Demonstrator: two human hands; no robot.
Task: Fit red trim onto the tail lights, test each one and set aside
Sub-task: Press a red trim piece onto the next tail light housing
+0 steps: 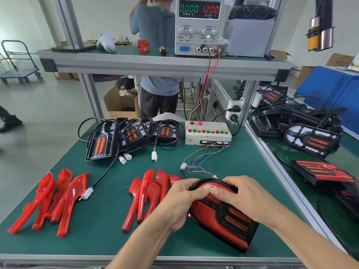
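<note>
Two hands on one light [231, 220], low on the bench [97, 237] by its near edge. Left hand [184, 199] grasps its left side, thumb pressing the red trim [206, 208] at the top curve; right hand [240, 193] curls over the top rim, fingertips meeting that thumb. Light looks like a stiff, light plastic shell with glossy, slippery trim; probably best held by the black rim, pressing along the trim edge. Spare trims [149, 193] lie just left of the left hand.
</note>
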